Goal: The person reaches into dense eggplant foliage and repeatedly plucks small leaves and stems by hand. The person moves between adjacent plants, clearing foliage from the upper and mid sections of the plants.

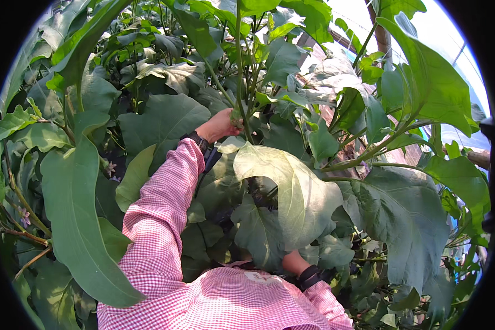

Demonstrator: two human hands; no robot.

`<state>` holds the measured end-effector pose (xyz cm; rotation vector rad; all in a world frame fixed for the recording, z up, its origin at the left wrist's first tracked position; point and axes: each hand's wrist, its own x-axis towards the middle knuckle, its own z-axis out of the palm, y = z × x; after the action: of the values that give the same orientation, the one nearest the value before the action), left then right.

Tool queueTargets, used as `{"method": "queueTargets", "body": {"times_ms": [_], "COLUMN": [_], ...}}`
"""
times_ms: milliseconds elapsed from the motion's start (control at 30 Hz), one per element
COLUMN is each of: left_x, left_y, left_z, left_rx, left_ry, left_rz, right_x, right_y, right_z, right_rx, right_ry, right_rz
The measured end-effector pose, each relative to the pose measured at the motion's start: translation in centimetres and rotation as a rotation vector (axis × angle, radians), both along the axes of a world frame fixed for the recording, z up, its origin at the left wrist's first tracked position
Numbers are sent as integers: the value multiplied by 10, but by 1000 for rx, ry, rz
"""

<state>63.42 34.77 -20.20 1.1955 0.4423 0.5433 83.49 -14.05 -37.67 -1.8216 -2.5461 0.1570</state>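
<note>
My left hand [219, 126] reaches up to the middle of an eggplant plant, its fingers closed on a small green shoot [236, 117] beside the upright stem [240, 78]. A dark band circles that wrist, and the sleeve is pink checked cloth. Low in the view, my right hand [293, 262] is mostly hidden under a large pale eggplant leaf [293, 185]; its fingers and anything in them cannot be seen. A dark band sits on that wrist too. A darker leaf [259, 235] hangs just left of it.
Dense eggplant foliage surrounds both arms. A long leaf [72, 206] hangs close at the left, near small purple flowers [24, 217]. Thick side branches [367, 154] and a broad leaf [404, 218] spread at the right. Behind them stand a wooden post [383, 39] and pale sheeting.
</note>
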Motion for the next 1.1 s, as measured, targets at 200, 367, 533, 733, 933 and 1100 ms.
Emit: {"method": "queueTargets", "body": {"times_ms": [200, 367, 533, 733, 933, 1100], "left_x": [13, 8, 6, -25, -11, 24], "left_y": [2, 1, -49, -130, -228, -301], "left_z": [-46, -64, -90, -74, 42, 125], "left_rx": [225, 395, 586, 914, 941, 594], "left_ry": [-170, -352, -459, 511, 906, 71], "left_rz": [166, 154, 336, 289, -471, -208], "right_x": [-12, 1, 33, 87, 75, 37], "right_y": [16, 36, 43, 61, 110, 139], "right_z": [60, 162, 217, 204, 219, 259], "right_rx": [-259, -155, -93, 150, 213, 335], "right_ry": [416, 670, 1038, 1114, 1121, 1265], "right_rz": [-313, -412, -526, -266, -297, -381]}}
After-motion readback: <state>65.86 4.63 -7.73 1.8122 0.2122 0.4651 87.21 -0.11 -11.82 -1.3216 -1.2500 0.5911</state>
